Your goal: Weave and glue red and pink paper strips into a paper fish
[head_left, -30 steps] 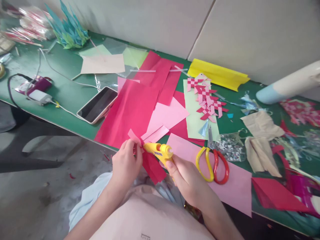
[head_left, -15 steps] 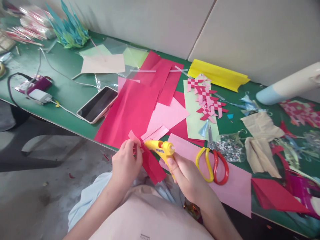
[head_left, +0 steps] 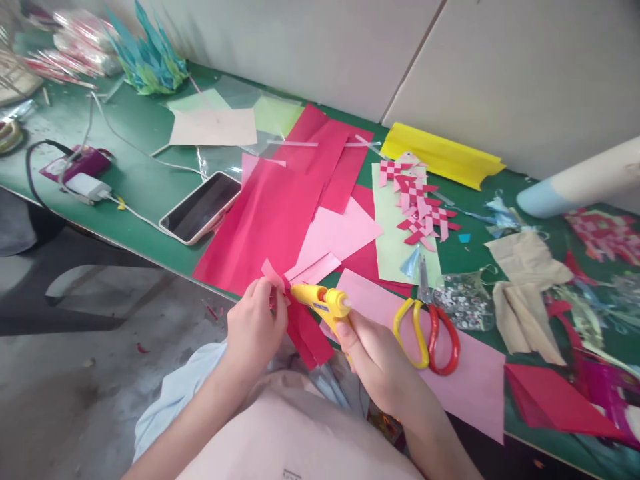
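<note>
My right hand (head_left: 375, 353) is wrapped round the grip of a yellow glue gun (head_left: 320, 301), its nozzle pointing left. Between the fingers of my left hand (head_left: 257, 317) is a small bundle of pink and red paper strips (head_left: 274, 275), right at the nozzle tip. I cannot tell whether the nozzle touches the paper. Longer red paper strips (head_left: 307, 337) hang below the gun over my lap. Just beyond my hands lie pale pink strips (head_left: 315, 269) and a large red paper sheet (head_left: 265, 213) on the green table (head_left: 135, 220).
Right of my right hand, scissors (head_left: 425, 327) with yellow and red handles lie on pink paper (head_left: 475, 387). Beyond are woven paper fish (head_left: 417, 200), a bag of small beads (head_left: 463, 300) and yellow paper (head_left: 440, 157). A phone (head_left: 201, 207) with a cable lies at left.
The view has shifted slightly, so the table things appear a little further right. Both hands keep their hold, and the glue gun stays beside the paper strips.
</note>
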A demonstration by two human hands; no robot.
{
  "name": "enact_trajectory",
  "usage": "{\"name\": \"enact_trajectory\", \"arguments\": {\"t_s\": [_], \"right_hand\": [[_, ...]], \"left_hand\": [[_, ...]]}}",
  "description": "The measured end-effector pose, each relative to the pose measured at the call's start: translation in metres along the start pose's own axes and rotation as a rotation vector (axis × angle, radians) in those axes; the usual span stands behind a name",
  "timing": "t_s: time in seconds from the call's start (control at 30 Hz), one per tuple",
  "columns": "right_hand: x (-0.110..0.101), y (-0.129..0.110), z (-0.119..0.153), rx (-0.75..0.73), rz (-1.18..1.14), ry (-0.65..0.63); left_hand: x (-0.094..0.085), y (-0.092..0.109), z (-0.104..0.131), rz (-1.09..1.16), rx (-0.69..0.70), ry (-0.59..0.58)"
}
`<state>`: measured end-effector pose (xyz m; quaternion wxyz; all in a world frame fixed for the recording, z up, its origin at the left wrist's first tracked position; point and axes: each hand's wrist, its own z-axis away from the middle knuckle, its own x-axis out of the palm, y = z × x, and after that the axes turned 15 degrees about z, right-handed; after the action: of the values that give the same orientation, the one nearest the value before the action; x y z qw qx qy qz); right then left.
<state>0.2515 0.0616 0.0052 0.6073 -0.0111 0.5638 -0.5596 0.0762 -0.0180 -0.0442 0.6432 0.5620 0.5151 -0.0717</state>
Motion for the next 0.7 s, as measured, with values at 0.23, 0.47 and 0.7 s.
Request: {"name": "enact_trajectory", "arguments": {"t_s": [0.23,0.47,0.7], "right_hand": [[0.0,-0.007,-0.003,-0.057,0.191,0.051],[0.003,-0.01,-0.004,-0.09,0.262,0.069],[-0.001,-0.013,-0.003,-0.067,0.228,0.022]], "left_hand": [[-0.001,0.0,0.001,-0.013,0.011,0.003],[-0.001,0.001,0.001,-0.002,0.006,0.0],[-0.001,0.001,0.0,0.0,-0.002,-0.001]]}}
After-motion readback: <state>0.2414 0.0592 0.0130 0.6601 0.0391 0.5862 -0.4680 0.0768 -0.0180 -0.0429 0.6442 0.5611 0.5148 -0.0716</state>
